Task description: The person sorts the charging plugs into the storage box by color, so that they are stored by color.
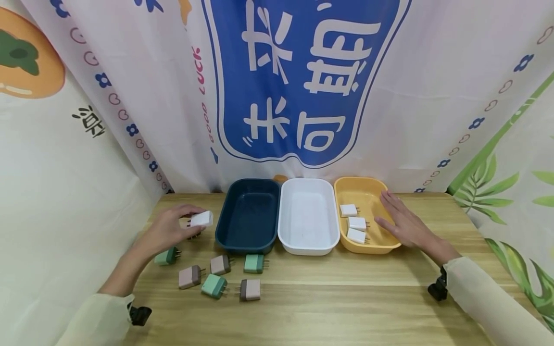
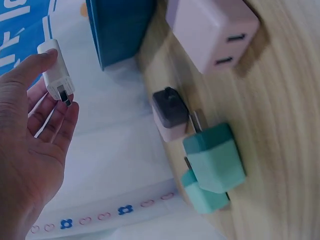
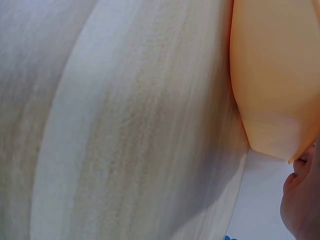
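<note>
My left hand (image 1: 170,229) pinches a white charger (image 1: 201,219) between thumb and fingers, left of the dark blue tray (image 1: 248,216); in the left wrist view the hand (image 2: 37,125) holds the white charger (image 2: 56,72) with its prongs exposed. At the right, my right hand (image 1: 404,223) rests with extended fingers on the right rim of the yellow tray (image 1: 368,248). Three white chargers (image 1: 357,223) lie inside that tray at its left side. Only part of the right hand (image 3: 300,200) shows in the right wrist view, beside the yellow tray (image 3: 275,75).
A white tray (image 1: 308,216) stands between the blue and yellow ones. Several green chargers (image 1: 214,286) and pinkish chargers (image 1: 189,277) with darker ends lie on the wooden table (image 1: 329,307) at front left. A printed curtain (image 1: 389,120) hangs behind the trays.
</note>
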Demonstrator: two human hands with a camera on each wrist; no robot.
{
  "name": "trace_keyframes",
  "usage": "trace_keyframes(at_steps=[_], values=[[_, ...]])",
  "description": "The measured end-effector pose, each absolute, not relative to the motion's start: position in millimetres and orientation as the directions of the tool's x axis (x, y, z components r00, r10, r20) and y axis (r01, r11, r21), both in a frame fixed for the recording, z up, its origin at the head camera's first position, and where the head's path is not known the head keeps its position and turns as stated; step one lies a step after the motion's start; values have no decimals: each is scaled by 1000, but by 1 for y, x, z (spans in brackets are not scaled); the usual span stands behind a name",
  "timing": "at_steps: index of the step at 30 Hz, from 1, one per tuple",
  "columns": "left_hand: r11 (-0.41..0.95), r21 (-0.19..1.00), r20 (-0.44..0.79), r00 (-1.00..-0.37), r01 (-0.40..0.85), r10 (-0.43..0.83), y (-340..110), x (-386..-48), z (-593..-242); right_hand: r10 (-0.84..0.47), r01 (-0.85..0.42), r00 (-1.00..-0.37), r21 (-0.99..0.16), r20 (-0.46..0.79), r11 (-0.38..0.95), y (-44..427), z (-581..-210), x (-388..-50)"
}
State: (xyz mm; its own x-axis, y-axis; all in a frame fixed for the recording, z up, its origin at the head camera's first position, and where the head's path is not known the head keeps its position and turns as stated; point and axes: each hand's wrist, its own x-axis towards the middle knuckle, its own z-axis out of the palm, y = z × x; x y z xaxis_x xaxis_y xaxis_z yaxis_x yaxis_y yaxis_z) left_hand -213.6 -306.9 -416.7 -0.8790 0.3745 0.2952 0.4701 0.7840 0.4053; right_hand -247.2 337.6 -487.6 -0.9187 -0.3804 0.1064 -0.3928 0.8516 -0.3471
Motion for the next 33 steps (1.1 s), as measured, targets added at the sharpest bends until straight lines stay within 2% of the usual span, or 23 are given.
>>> trace_keyframes(at_steps=[15, 23, 33], values=[[773, 438, 272, -887, 459, 373, -263, -216, -405, -371, -381, -924, -336, 96, 861, 337, -487, -244], [734, 429, 339, -847, 527, 409, -242, -219, -403, -378, -386, -921, -337, 92, 859, 336, -486, -246], [682, 446, 356, -814, 580, 459, -211, -222, -399, -386, -399, -916, -326, 106, 857, 336, -484, -246]])
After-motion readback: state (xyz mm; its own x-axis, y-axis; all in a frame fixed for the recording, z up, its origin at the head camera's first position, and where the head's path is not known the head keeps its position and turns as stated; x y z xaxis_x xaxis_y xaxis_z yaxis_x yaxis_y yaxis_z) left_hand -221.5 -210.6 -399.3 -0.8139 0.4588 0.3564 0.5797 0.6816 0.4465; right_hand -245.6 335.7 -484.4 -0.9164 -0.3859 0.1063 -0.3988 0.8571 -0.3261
